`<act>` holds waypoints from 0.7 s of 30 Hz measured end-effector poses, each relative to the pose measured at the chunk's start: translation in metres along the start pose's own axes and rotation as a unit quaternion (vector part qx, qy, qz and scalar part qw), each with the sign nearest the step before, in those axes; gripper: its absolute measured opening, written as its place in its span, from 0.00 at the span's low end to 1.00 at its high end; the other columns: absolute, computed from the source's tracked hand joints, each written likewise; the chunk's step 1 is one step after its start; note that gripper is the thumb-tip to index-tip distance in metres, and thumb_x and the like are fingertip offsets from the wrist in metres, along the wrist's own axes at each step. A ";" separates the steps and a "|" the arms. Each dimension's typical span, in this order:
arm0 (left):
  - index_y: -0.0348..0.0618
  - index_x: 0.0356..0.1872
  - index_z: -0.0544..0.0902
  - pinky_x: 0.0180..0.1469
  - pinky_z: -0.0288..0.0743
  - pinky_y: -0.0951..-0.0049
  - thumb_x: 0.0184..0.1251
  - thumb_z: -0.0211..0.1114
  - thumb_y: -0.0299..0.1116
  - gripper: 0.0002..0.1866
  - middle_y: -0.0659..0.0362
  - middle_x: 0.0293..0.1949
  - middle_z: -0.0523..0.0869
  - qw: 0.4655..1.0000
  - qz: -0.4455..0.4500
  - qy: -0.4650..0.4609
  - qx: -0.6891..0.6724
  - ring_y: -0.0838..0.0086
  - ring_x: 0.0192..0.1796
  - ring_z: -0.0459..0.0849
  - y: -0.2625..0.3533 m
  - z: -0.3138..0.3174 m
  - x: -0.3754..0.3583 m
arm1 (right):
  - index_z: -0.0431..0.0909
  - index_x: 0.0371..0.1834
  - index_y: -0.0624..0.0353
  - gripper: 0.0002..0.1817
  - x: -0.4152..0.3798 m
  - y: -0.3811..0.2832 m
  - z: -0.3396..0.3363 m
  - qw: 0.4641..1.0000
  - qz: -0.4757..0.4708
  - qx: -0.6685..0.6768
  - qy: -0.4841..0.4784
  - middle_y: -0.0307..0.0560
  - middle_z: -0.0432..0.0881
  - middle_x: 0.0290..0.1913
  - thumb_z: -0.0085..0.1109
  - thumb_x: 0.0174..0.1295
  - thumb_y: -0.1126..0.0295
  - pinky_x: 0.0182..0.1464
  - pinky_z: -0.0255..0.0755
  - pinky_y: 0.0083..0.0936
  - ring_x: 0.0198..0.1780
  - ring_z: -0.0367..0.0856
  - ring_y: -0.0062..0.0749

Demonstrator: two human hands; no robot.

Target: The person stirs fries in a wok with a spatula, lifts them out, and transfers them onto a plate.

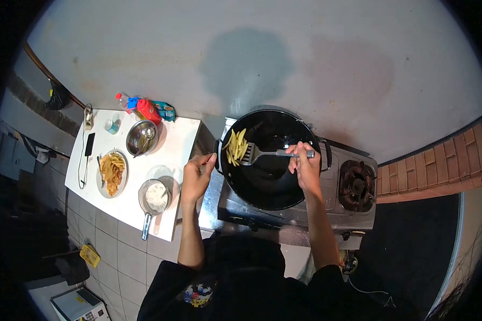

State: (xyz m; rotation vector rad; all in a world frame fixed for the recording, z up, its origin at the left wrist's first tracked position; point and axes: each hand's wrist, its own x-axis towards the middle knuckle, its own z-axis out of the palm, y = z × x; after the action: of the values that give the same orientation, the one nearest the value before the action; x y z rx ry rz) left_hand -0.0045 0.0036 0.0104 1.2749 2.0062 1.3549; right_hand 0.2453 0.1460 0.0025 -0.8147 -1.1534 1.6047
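Observation:
My right hand [305, 166] grips the handle of a slotted metal spatula [263, 154], held over a large black wok [273, 192]. The spatula's slotted head touches a pile of pale yellow fries [235, 148] against the wok's left inner wall. At the wok's left side handle [218, 147], my left hand [197, 175] is closed, thumb and forefinger pinched on the handle; its other fingers are partly hidden. The wok sits on a metal gas stove [332, 195]. Dark, shiny liquid seems to lie in the wok's bottom.
Left of the stove, a white table [160, 136] bears a plate [124, 179] of fried food, a steel bowl [134, 140] and a saucepan [168, 200] of white contents. Bottles [149, 111] stand at its back. A bare burner [357, 185] lies right; a wall [332, 69] rises behind.

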 end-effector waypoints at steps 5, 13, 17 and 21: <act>0.34 0.42 0.85 0.38 0.72 0.69 0.67 0.64 0.38 0.15 0.47 0.28 0.83 1.000 0.007 0.001 0.005 0.66 0.32 0.81 -0.004 0.000 0.000 | 0.69 0.26 0.60 0.17 -0.001 0.002 -0.002 1.000 0.005 0.005 0.000 0.51 0.80 0.34 0.48 0.73 0.63 0.16 0.63 0.16 0.17 0.66 0.15; 0.33 0.42 0.85 0.37 0.72 0.69 0.67 0.64 0.38 0.15 0.47 0.27 0.82 1.000 0.011 0.002 0.003 0.65 0.30 0.80 -0.009 -0.001 0.001 | 0.68 0.27 0.57 0.16 -0.003 0.005 -0.007 1.000 0.022 0.009 -0.002 0.50 0.79 0.35 0.47 0.73 0.61 0.19 0.62 0.15 0.18 0.63 0.15; 0.33 0.42 0.85 0.36 0.71 0.69 0.67 0.64 0.38 0.15 0.47 0.28 0.82 1.000 0.005 0.002 0.010 0.66 0.30 0.80 -0.009 -0.003 0.001 | 0.68 0.28 0.58 0.16 -0.005 0.005 -0.011 1.000 0.012 0.011 0.001 0.50 0.79 0.35 0.47 0.73 0.61 0.19 0.62 0.15 0.18 0.63 0.15; 0.33 0.42 0.85 0.36 0.71 0.69 0.67 0.64 0.38 0.15 0.47 0.28 0.83 1.000 0.012 0.013 0.004 0.66 0.30 0.80 -0.011 -0.002 0.002 | 0.68 0.28 0.58 0.16 -0.006 0.002 -0.012 1.000 0.016 0.007 0.000 0.50 0.79 0.35 0.48 0.73 0.61 0.19 0.61 0.15 0.18 0.63 0.15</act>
State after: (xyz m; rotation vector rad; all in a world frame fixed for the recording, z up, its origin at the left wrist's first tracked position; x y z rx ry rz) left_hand -0.0123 0.0031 0.0018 1.2945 2.0225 1.3832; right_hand 0.2569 0.1437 -0.0031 -0.8291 -1.1329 1.6367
